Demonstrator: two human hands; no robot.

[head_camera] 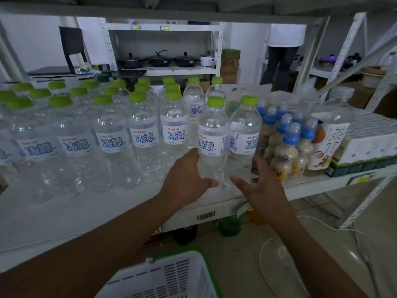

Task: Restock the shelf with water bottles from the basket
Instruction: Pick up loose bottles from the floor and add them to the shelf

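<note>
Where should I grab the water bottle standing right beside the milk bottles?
By its neck, just under the green cap, from the front and above. The water bottle stands upright, with a neighbouring bottle close on its left and milk bottles close on its right.
</note>
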